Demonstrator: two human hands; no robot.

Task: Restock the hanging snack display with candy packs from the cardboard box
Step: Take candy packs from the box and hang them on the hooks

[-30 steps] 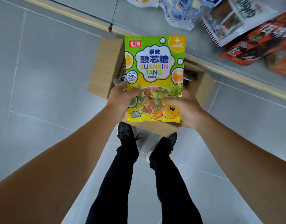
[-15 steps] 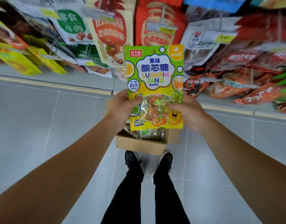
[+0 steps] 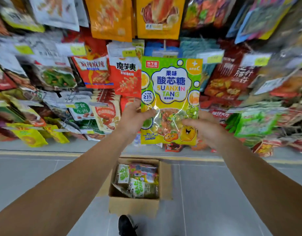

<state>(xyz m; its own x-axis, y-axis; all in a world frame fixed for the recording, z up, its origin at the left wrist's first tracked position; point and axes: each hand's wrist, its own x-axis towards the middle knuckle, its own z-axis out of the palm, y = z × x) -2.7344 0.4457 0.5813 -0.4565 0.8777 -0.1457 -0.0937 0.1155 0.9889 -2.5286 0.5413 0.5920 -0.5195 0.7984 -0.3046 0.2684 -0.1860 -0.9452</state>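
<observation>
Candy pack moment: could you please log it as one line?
phase: carry | candy pack upright | left hand, right hand hold it | cardboard box below

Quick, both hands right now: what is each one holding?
Left hand: grips the candy pack at its lower left edge.
Right hand: grips the same pack at its lower right.

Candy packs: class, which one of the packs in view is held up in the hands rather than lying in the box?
The green-and-yellow candy pack, gripped by left hand and right hand; the others lie in the cardboard box.
</observation>
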